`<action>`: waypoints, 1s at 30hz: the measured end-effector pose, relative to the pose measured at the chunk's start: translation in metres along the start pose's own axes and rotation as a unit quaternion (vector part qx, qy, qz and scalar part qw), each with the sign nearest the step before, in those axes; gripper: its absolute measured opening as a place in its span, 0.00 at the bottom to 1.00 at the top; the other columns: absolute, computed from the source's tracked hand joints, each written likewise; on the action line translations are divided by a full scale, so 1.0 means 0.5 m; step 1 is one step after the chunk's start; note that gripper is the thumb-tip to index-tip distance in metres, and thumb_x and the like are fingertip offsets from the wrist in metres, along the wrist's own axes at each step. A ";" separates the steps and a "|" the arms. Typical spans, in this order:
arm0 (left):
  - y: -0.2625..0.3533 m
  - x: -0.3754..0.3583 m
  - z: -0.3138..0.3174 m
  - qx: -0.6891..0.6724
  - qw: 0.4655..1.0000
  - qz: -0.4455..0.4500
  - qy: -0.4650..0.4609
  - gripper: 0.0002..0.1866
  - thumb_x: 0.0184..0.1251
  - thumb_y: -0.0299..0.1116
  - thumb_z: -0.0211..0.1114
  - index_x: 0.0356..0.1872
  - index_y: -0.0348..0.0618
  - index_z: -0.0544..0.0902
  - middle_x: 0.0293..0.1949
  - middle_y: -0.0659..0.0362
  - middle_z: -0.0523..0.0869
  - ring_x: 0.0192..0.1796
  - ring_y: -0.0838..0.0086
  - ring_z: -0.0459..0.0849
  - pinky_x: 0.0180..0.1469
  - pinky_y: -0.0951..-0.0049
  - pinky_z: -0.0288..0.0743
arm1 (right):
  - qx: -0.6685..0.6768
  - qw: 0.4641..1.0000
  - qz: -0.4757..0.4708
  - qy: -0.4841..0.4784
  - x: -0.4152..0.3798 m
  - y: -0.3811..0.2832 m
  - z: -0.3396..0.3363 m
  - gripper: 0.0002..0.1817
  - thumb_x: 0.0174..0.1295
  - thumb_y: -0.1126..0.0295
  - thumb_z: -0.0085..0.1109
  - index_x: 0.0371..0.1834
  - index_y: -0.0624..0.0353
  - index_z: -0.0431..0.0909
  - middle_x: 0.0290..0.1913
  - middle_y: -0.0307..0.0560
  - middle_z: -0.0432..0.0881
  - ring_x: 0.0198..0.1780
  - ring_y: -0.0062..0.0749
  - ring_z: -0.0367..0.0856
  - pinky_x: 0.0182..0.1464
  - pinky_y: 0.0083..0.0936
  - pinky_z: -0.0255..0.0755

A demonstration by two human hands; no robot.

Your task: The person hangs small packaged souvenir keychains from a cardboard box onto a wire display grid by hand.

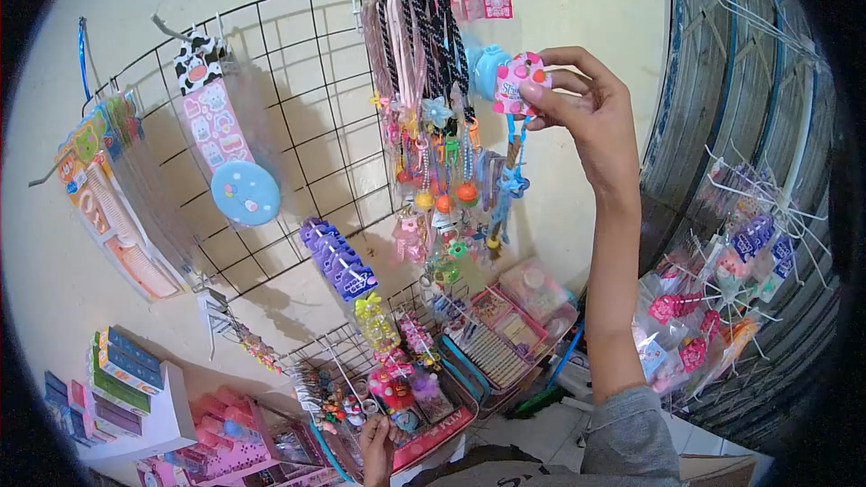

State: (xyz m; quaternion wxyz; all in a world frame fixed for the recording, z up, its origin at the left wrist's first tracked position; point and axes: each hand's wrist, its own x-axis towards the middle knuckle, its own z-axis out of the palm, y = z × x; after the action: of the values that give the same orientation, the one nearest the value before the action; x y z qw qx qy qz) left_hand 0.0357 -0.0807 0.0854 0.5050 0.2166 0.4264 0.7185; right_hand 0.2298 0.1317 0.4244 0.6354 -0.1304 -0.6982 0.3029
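Observation:
High on the right, my right hand [586, 113] pinches a pink printed card [518, 83] between thumb and fingers. A strap with blue flower-shaped pieces [512, 182] hangs below the card. Beside it, a bunch of black and pink cord lanyards [424, 45] with colourful charms hangs from a hook on the wire grid. Low in the middle, my left hand [379, 449] has its fingers curled, just under a red and pink dangling charm [391, 388]. What its fingers hold, if anything, is too small to make out.
A black wire grid [316, 63] on the wall carries a round blue item [246, 192], carded combs [117, 216] and purple cards [338, 259]. Boxes stand on a white shelf [167, 415] at lower left. Packaged goods hang from hooks [713, 289] on the folding metal gate at right.

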 end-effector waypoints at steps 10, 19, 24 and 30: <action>-0.005 0.004 -0.021 -0.032 0.999 0.012 0.005 0.09 0.57 0.32 0.49 0.23 0.38 0.67 0.15 0.64 0.62 0.19 0.80 0.60 0.23 0.80 0.56 | -0.003 0.999 -0.026 -0.021 0.020 -0.027 0.010 0.15 0.44 0.75 0.57 0.37 0.66 0.71 0.28 0.47 0.75 0.26 0.22 0.75 0.27 0.14 0.72; 0.019 -0.012 0.005 0.000 0.999 0.017 0.045 0.07 0.58 0.33 0.50 0.30 0.41 0.69 0.21 0.64 0.62 0.23 0.80 0.60 0.27 0.80 0.55 | 0.050 0.997 -0.036 -0.048 0.138 -0.017 0.033 0.13 0.44 0.76 0.57 0.36 0.63 0.74 0.23 0.39 0.72 0.23 0.20 0.74 0.27 0.12 0.71; -0.013 -0.006 -0.037 -0.006 0.998 0.023 0.062 0.07 0.57 0.33 0.50 0.31 0.39 0.70 0.21 0.64 0.66 0.23 0.81 0.64 0.28 0.81 0.58 | 0.045 0.998 -0.019 -0.046 0.130 -0.015 0.043 0.13 0.44 0.76 0.57 0.36 0.64 0.73 0.23 0.40 0.72 0.23 0.20 0.73 0.28 0.13 0.72; 0.003 -0.023 -0.033 0.014 0.997 -0.023 0.072 0.14 0.54 0.34 0.55 0.41 0.40 0.71 0.33 0.62 0.74 0.37 0.79 0.71 0.42 0.77 0.63 | 0.058 0.998 -0.017 -0.020 0.041 -0.033 0.044 0.14 0.44 0.75 0.57 0.37 0.66 0.72 0.26 0.42 0.72 0.27 0.21 0.73 0.27 0.15 0.73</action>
State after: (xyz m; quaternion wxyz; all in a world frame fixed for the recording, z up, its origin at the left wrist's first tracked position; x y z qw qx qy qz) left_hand 0.0273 -0.0977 0.0791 0.4860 0.1620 0.4767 0.7144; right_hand 0.2088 0.1247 0.4503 0.6329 -0.0749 -0.6941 0.3348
